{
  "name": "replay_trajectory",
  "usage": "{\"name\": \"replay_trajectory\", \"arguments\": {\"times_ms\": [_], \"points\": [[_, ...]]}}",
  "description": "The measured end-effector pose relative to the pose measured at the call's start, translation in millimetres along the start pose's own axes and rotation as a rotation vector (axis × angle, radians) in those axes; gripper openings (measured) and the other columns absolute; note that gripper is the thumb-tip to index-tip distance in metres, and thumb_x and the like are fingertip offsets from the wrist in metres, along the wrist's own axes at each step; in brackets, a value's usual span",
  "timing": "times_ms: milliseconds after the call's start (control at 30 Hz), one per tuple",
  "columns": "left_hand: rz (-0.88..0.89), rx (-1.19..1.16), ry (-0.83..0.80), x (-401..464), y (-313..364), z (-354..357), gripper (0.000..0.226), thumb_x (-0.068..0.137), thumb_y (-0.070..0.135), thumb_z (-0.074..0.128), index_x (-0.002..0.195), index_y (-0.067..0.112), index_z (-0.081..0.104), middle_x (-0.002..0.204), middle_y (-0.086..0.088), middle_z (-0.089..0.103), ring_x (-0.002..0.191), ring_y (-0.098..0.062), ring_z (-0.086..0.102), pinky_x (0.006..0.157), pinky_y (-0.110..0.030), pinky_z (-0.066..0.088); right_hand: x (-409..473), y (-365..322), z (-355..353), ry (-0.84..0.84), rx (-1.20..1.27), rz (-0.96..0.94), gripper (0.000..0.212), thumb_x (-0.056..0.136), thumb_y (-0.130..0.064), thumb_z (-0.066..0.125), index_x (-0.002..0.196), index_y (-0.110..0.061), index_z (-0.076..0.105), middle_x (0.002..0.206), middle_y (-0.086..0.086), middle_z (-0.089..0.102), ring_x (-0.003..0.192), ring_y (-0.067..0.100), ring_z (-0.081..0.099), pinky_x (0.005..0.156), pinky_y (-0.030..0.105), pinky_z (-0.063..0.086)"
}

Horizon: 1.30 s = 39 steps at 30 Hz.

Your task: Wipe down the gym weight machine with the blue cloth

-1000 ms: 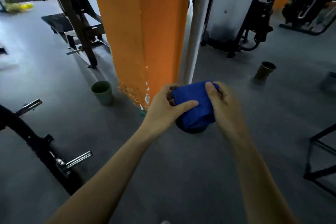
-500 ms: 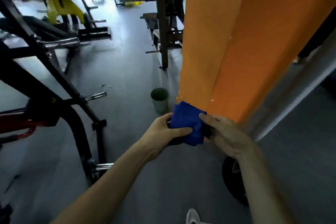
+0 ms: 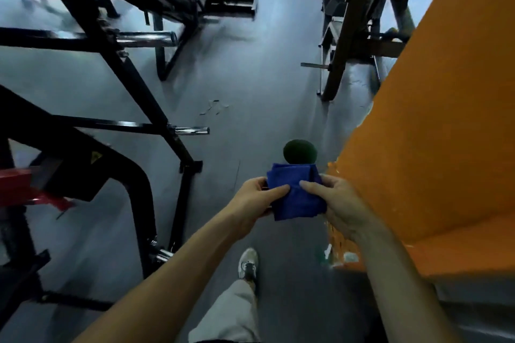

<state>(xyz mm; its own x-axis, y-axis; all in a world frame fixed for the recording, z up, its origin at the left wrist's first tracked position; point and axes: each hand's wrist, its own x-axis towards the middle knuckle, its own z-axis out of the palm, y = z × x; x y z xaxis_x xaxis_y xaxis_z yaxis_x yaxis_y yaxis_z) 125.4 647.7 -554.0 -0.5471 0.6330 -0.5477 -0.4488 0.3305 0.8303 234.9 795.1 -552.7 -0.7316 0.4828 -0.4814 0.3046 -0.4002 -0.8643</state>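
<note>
Cloth carried, folded, toward the machine; no wiping yet.

Nearest, left hand and right hand each pinched a side of the soft blue cloth, thumbs on top, held just left of the orange pillar. Best kept folded into a flat, firm pad before pressing along the tubes. Left of the pillar, machine: matte black angular steel, smooth chrome pegs. Beyond the cloth, round green cup on dull grey floor.
</note>
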Motion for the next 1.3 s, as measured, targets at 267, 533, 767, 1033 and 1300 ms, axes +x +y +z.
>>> {"name": "replay_trajectory", "arguments": {"times_ms": [267, 533, 767, 1033, 1300], "points": [[-0.187, 0.117, -0.028, 202, 57, -17, 0.021, 0.095, 0.011, 0.068, 0.116, 0.008, 0.064, 0.114, -0.007, 0.072, 0.102, -0.022, 0.071, 0.086, -0.037, 0.061, 192, -23, -23, 0.137, -0.007, 0.141, 0.018, 0.089, -0.012, 0.072, 0.106, -0.006, 0.069, 0.093, 0.010, 0.077, 0.086, 0.027, 0.075, 0.073, 0.038, 0.060], [-0.240, 0.235, 0.049, 403, 82, 15, 0.006, 0.093, 0.006, 0.068, 0.092, 0.008, 0.063, 0.085, -0.004, 0.068, 0.066, -0.003, 0.064, 0.053, -0.016, 0.049, 384, -33, -98, 0.150, -0.095, 0.272, 0.006, 0.096, -0.014, 0.064, 0.099, -0.013, 0.069, 0.084, 0.001, 0.076, 0.079, 0.016, 0.074, 0.070, 0.030, 0.059], [-0.453, 0.078, 0.179, 604, -4, 37, 0.017, 0.095, -0.002, 0.059, 0.103, 0.011, 0.051, 0.105, -0.011, 0.058, 0.089, -0.020, 0.061, 0.068, -0.032, 0.053, 585, 49, -163, 0.143, -0.087, 0.488, 0.012, 0.098, -0.010, 0.058, 0.106, -0.005, 0.066, 0.098, 0.012, 0.072, 0.093, 0.028, 0.069, 0.089, 0.044, 0.055], [-0.562, 0.054, 0.261, 771, -136, 39, 0.011, 0.094, 0.005, 0.062, 0.099, 0.014, 0.058, 0.106, -0.006, 0.062, 0.092, -0.016, 0.060, 0.071, -0.028, 0.051, 739, 182, -213, 0.131, 0.060, 0.714, 0.032, 0.106, -0.037, 0.045, 0.106, -0.013, 0.066, 0.095, 0.004, 0.073, 0.084, 0.016, 0.069, 0.065, 0.024, 0.056], [-0.560, 0.132, 0.235, 880, -202, 45, 0.016, 0.095, 0.008, 0.062, 0.110, 0.012, 0.061, 0.107, -0.007, 0.062, 0.099, -0.021, 0.057, 0.087, -0.034, 0.049, 835, 259, -236, 0.130, -0.036, 0.764, 0.038, 0.105, -0.045, 0.042, 0.116, -0.017, 0.066, 0.104, -0.003, 0.072, 0.085, 0.013, 0.069, 0.068, 0.024, 0.052]]}}
